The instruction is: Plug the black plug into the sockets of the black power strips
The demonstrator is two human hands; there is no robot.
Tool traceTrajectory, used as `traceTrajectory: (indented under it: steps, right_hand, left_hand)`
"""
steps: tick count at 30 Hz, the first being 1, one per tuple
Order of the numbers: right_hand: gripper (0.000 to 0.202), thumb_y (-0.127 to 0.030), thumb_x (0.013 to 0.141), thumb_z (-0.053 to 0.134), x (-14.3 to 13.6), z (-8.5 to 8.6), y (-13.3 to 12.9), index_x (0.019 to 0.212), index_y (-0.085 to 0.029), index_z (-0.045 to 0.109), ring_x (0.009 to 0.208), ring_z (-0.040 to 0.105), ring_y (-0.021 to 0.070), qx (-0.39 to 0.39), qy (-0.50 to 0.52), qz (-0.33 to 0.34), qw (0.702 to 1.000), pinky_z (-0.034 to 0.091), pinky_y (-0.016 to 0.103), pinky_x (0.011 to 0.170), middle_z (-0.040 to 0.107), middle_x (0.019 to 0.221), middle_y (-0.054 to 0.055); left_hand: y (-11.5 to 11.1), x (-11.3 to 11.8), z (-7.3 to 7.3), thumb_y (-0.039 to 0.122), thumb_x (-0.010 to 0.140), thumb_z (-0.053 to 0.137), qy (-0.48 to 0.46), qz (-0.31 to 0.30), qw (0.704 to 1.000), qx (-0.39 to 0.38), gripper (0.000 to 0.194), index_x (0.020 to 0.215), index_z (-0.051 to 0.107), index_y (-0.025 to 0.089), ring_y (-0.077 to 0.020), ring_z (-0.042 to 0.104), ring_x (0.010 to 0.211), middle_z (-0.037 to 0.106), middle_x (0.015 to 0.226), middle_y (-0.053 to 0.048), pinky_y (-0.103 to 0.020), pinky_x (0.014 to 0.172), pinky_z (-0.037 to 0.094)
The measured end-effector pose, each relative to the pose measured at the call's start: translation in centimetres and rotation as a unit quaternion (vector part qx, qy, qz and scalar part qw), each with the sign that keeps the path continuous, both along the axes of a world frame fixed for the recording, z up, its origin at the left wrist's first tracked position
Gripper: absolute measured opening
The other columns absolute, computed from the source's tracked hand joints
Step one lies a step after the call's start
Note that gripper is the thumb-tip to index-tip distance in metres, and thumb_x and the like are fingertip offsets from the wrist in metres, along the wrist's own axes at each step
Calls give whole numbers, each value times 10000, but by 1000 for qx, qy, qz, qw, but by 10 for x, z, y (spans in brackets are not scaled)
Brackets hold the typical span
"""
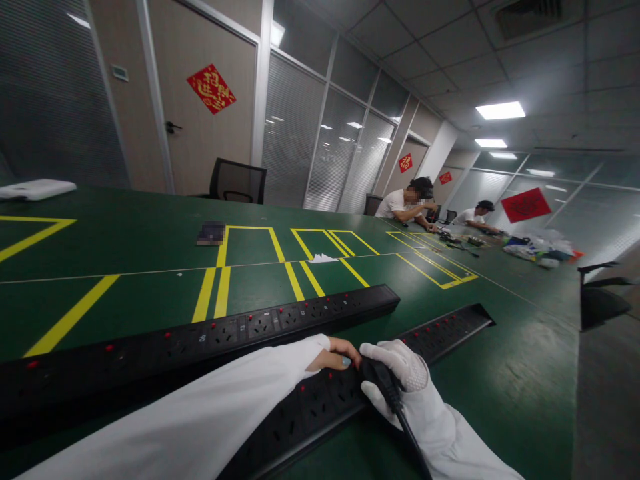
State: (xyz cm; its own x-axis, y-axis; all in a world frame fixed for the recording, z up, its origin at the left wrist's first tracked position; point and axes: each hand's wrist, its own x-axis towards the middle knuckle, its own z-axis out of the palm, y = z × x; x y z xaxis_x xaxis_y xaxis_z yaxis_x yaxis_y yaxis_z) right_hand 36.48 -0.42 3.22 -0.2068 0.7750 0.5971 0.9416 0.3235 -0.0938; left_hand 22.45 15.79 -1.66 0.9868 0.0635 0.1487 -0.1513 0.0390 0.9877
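Note:
Two long black power strips with red switches lie side by side on the green table. My right hand, in a white dotted glove (397,373), is wrapped round a black plug (376,379) at the nearer strip (315,407); its cord (413,437) runs down toward me. Whether the plug's pins are in a socket is hidden. My left hand (336,353), with bare fingers and a white sleeve, reaches over the nearer strip. Its fingertips rest by the plug and a red switch, the fingers bent close together. The farther strip (260,323) stretches behind my left arm.
Yellow tape outlines mark the green table (150,247). A dark pixelated item (211,233), a white scrap (323,258) and a white device (37,189) lie farther off. Two people (400,203) sit at the far end near cables and plastic bags (540,247). A black chair (237,181) stands behind.

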Motion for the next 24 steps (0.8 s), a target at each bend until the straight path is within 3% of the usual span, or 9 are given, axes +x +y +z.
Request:
traceTrajectory:
  steps: [5, 10, 14, 19, 24]
  right_hand:
    - [463, -288, 750, 576, -2, 3, -2, 1194, -214, 470, 829, 575, 196, 17, 10, 5, 1000, 497, 338, 717, 587, 916, 72]
    - [415, -315, 765, 546, 3, 6, -3, 1167, -220, 513, 852, 570, 204, 79, 36, -25, 996, 490, 343, 712, 586, 913, 67]
    - [363, -330, 765, 554, 11, 9, -5, 1114, -229, 556, 839, 580, 196, 104, 56, -43, 992, 482, 342, 720, 588, 918, 61]
    - [281, -298, 787, 531, 24, 13, -7, 1057, -241, 585, 740, 592, 164, 46, 152, -81, 984, 470, 305, 650, 609, 851, 33]
    - [252, -321, 812, 509, 39, 9, -6, 1036, -237, 590, 792, 608, 177, -28, 223, -96, 970, 473, 315, 681, 637, 913, 35]
  left_hand:
    - [-1, -2, 5, 306, 730, 615, -3, -5, 1000, 12, 249, 927, 663, 160, -217, 572, 944, 662, 944, -34, -320, 880, 398]
    - [-4, -2, 9, 284, 744, 579, -34, -40, 999, -8, 414, 1147, 587, 192, -245, 525, 1081, 599, 1163, -56, -358, 945, 354]
    - [0, 1, 3, 329, 722, 586, -37, -14, 998, 43, 495, 1202, 542, 215, -264, 503, 1076, 578, 1176, -59, -389, 936, 351]
    - [6, 5, -10, 357, 716, 595, -21, -6, 998, 54, 498, 1187, 540, 207, -249, 530, 1010, 604, 1081, -66, -385, 900, 380]
    - [9, 8, -15, 368, 718, 611, -22, -23, 998, 49, 499, 1185, 540, 210, -251, 505, 1068, 585, 1140, -70, -389, 945, 349]
